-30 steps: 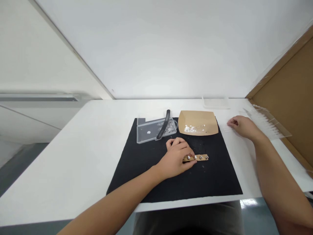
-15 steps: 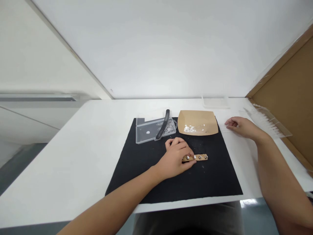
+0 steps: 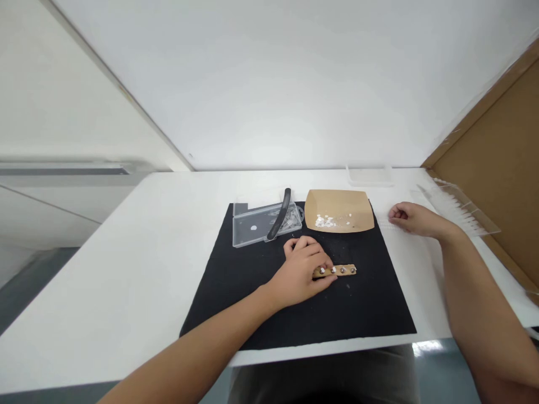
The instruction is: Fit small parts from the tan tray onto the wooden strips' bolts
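Observation:
My left hand [image 3: 301, 272] grips a narrow tan strip [image 3: 347, 270] with thumb and fingers, low on the black mat [image 3: 357, 311]. Several round metal pieces sit along the strip, and small white bits lie on some of them. Its left end is hidden under my fingers. Off to the right, my right hand [image 3: 410, 217] rests at the white table near a faint clear sheet, its fingers curled together; what they hold, if anything, is too small to make out. A cardboard tray [image 3: 340, 205] with small white pieces stands between and behind the hands.
A clear plastic box [image 3: 252, 227] with small clear parts stands at the mat's back left, a black curved handle [image 3: 279, 214] lying across it. Behind is a clear lid [image 3: 369, 176]. Rows of white tips [image 3: 458, 210] lie at the right by a brown panel [image 3: 501, 163].
The fingers of my right hand have curled closer together. My left hand keeps its grip on the strip, and the whole view has shifted very slightly.

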Demonstrator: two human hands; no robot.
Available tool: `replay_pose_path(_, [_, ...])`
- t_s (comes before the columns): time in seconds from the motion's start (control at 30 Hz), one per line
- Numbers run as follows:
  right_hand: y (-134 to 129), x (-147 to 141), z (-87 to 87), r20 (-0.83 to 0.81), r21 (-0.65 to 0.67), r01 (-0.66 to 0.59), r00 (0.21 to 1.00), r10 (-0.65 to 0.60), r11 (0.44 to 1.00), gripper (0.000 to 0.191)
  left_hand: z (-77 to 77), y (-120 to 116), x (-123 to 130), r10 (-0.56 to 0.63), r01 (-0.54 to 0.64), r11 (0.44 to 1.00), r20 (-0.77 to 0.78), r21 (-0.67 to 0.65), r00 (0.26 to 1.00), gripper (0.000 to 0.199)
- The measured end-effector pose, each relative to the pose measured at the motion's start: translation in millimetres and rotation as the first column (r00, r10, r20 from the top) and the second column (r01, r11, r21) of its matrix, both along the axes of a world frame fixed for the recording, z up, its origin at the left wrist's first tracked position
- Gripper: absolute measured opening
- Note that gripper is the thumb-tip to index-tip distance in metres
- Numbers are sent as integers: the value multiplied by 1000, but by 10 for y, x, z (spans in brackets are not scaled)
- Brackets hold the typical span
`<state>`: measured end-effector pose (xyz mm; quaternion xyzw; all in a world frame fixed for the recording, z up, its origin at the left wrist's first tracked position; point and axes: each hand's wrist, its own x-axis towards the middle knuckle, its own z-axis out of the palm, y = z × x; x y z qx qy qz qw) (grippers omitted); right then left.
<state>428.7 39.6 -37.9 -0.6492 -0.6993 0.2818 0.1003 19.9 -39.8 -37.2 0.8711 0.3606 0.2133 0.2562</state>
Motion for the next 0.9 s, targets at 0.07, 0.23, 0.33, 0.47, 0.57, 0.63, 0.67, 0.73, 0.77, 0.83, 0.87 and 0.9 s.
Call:
replay_pose_path(0.07, [6,-9,2,2,12,0,1000,0,1000,28,-2,0,-2,0,0,1000,4,5,1000,13])
replay_pose_path(0.23, [-16,-25,7,6,46,51,999,-51,998,32,7,-10,-7,-2,2,1000,12,11,1000,13])
replay_pose_path(0.33, [-38,-29,9,-53,18,117,992,-116,993,35,13,-14,-6,-2,2,1000,10,13,1000,13])
replay_pose_path(0.47, [-45,-38,19,-123,-38,160,979,-163,986,38,11,-14,-4,-2,2,1000,1,20,1000,13])
replay_pose_path(0.57, [-47,-50,44,-121,-52,143,982,-148,988,38,6,-11,-4,-1,1,1000,11,17,1000,13])
replay_pose_path(0.63, [-53,-62,69,-109,-41,138,984,-141,990,37,4,-10,-5,-1,0,1000,17,12,1000,13])
replay_pose_path(0.67, [-58,-69,82,-99,-33,137,985,-140,990,37,3,-10,-6,-1,1,1000,18,9,1000,13])
replay_pose_path(0.73, [-69,-81,105,-79,-21,142,987,-143,990,37,1,-12,-8,-2,2,1000,21,6,1000,13])
replay_pose_path(0.77, [-73,-84,113,-71,-19,148,986,-149,989,37,0,-14,-10,-2,2,1000,24,7,1000,13])
replay_pose_path(0.83, [-77,-85,116,-62,-22,160,985,-161,987,37,0,-16,-12,-4,4,1000,30,13,1000,13])
replay_pose_path(0.87, [-77,-82,111,-65,-26,163,984,-164,986,37,0,-16,-12,-5,4,1000,34,17,999,13])
replay_pose_path(0.9, [-75,-77,102,-71,-28,165,983,-167,986,37,0,-16,-13,-6,5,1000,37,21,999,13])
